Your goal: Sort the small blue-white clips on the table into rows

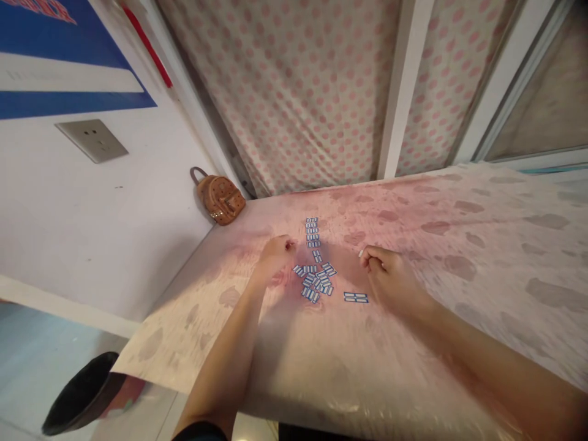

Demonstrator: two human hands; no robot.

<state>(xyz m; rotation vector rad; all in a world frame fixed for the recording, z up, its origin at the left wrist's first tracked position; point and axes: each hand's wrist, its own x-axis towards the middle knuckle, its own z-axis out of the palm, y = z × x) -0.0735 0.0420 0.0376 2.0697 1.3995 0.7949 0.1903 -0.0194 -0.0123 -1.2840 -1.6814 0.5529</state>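
Observation:
Small white rectangular labels with blue borders lie on the table between my hands. Several form a neat column [312,233] toward the back, and a short strip [316,256] lies just below it. Nearer to me is a loose, overlapping pile of label strips [316,280]. One separate block of labels [356,297] lies right of the pile. My left hand [277,250] rests closed to the left of the column; what its fingers may hold is hidden. On the right, my right hand [386,269] has curled fingers, with a tiny white spot at the fingertips that I cannot make out.
A patterned pinkish cloth covers the table [413,245]. A small brown backpack-shaped bag [221,199] stands at the back left corner by the wall. Behind hangs a polka-dot curtain [298,92]. A dark bin [85,392] is on the floor at left.

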